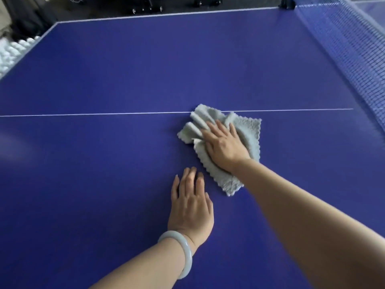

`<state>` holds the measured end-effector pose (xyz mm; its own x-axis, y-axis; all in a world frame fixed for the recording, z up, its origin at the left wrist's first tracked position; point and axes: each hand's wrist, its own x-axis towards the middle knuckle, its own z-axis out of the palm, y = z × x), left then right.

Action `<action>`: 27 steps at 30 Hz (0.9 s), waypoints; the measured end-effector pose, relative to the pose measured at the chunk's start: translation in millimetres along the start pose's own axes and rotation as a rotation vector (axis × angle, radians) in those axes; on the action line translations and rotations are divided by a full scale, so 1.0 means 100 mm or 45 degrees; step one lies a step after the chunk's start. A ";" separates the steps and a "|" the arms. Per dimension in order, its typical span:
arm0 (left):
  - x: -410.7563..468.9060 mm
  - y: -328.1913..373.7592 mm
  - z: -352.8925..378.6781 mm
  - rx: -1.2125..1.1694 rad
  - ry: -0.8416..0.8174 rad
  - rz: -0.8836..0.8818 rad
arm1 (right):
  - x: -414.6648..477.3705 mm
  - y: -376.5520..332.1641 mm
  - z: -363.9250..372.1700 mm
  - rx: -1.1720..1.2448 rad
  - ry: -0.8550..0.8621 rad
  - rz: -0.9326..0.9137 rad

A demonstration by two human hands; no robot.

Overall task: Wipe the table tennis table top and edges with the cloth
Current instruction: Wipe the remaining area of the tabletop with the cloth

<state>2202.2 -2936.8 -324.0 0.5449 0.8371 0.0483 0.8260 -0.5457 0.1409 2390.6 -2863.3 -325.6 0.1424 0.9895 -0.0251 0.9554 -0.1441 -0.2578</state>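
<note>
Blue table top (104,80), crumpled cloth (250,130) flat under right hand (225,147)

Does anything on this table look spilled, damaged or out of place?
Nothing stands out. The table shows no spill or damage, and the net stands upright. Only the cloth is bunched into folds ahead of the right hand pressing it.

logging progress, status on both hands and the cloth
Right hand flat, pressing pale grey scalloped cloth on white centre line. Left hand flat on blue table top beside it. Blue net stands off to right.
</note>
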 end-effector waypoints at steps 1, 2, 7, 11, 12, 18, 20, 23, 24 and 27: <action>0.00 0.00 0.00 -0.004 -0.017 -0.001 | 0.00 0.12 -0.01 -0.001 0.052 0.064; 0.00 0.00 0.00 -0.011 -0.028 -0.001 | -0.04 0.27 -0.03 -0.001 0.111 0.175; 0.01 0.01 -0.01 -0.072 -0.028 -0.012 | -0.49 0.83 -0.24 0.092 0.258 0.992; 0.01 0.00 0.01 -0.081 0.014 0.004 | -0.73 0.25 0.00 0.091 0.333 0.738; 0.00 -0.01 0.01 -0.075 0.018 0.007 | -0.77 0.10 0.06 0.123 0.266 0.485; 0.00 0.00 0.02 -0.048 0.064 -0.007 | -0.72 0.99 -0.29 -0.004 0.334 0.295; 0.00 -0.01 0.03 -0.048 0.071 0.004 | -0.83 1.30 -0.32 0.019 0.311 0.820; 0.00 -0.01 0.05 -0.060 0.079 0.007 | -0.92 0.92 -0.18 0.065 0.366 1.041; 0.00 0.00 0.05 -0.068 0.086 0.012 | -0.97 0.68 -0.11 0.052 0.392 0.948; 0.00 0.02 0.04 -0.108 0.120 0.008 | -1.29 0.06 0.10 0.014 0.334 0.402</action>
<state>2204.5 -2937.8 -327.9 0.5307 0.8356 0.1419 0.8052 -0.5494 0.2234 2375.6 -2992.1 -333.9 0.4907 0.8596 0.1421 0.8515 -0.4386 -0.2874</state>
